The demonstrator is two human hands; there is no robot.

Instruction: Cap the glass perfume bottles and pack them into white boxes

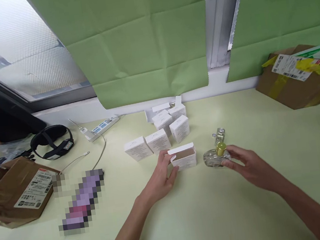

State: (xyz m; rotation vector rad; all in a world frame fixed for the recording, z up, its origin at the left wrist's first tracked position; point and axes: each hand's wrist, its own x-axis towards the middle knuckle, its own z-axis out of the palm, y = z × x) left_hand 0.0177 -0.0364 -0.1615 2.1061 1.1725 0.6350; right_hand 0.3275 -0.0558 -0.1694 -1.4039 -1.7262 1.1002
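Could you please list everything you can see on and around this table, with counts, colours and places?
open box: one, white, lid flap up, table centre, at the left hand.
bottle: one, clear glass with a yellow top, lying right of the open box, at the right hand.
closed boxes: about seven, white, clustered behind the open box.
metal piece: one, silvery, just behind the bottle.
power strip: one, white, by the wall.
strap: one, black, looped, far left.
cardboard boxes: two, brown, one far right, one at the left edge.
table: one, pale yellow.
left hand: fingers on the open box's side.
right hand: fingers touching the bottle.
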